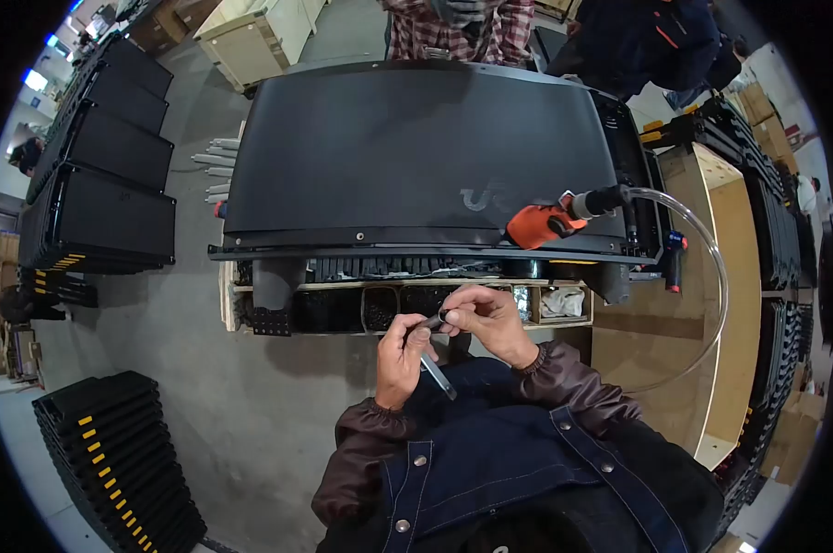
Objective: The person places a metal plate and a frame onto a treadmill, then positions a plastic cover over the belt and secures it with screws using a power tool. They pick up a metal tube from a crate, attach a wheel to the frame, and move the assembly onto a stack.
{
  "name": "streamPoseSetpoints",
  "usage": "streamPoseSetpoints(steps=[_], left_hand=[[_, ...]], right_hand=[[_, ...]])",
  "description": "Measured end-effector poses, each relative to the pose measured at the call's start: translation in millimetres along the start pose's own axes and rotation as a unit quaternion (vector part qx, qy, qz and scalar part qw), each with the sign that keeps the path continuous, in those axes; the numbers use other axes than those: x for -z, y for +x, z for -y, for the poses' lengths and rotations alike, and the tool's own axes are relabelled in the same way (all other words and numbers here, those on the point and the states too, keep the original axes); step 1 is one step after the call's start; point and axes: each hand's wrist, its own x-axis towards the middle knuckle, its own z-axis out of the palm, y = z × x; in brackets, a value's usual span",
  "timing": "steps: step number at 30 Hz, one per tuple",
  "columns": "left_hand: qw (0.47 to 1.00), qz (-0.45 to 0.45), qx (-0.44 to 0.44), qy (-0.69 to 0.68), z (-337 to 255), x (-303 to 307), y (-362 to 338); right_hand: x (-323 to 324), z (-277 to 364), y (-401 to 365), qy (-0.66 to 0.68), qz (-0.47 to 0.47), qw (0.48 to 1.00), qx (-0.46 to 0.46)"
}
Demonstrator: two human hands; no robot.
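Note:
My left hand (400, 364) is closed around a small dark cylindrical piece (432, 323), with a flat metal tool (438, 377) sticking out below its fingers. My right hand (492, 324) pinches the other end of the dark piece with thumb and forefinger. Both hands are close together in front of a large black panel (407, 147). An orange and black power tool (545, 224) with a clear hose rests on the panel's front right part. Under the panel's front edge is a wooden tray (564, 323) with compartments of small dark parts and a white cloth (562, 302).
Stacks of black panels stand at the left (112, 203) and lower left (112, 442). A large open wooden crate (730, 304) is at the right. Across the panel stands a person in a checked shirt (416, 37), beside another in dark clothing (647, 46).

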Motion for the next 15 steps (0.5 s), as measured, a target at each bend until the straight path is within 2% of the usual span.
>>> streamPoseSetpoints(steps=[2,3,5,7,9,13,15], left_hand=[[1.000,-0.004,-0.017,0.003,-8.6,-20.1,-0.2],[0.999,-0.011,-0.031,0.001,-11.2,-29.2,-0.1],[0.998,-0.013,-0.060,0.001,-12.1,-46.3,-1.0],[0.995,-0.019,-0.095,0.001,-15.8,-61.7,2.2],[0.982,-0.052,-0.165,0.071,-20.5,-74.7,2.6],[0.960,-0.106,-0.220,0.134,-19.0,-92.6,6.4],[0.931,-0.150,-0.260,0.208,-23.7,-102.1,7.2]], right_hand=[[9.1,8.3,-8.5,-0.046,0.001,0.994,0.098],[13.5,15.2,-10.9,-0.043,0.002,0.994,0.103],[19.6,33.4,-19.1,-0.226,-0.008,0.947,0.228],[20.9,45.1,-22.6,-0.279,-0.040,0.907,0.313],[22.7,50.8,-29.0,-0.292,-0.063,0.895,0.331],[30.2,54.6,-33.6,-0.273,-0.066,0.900,0.332],[35.6,54.9,-32.7,-0.284,-0.062,0.887,0.358]])
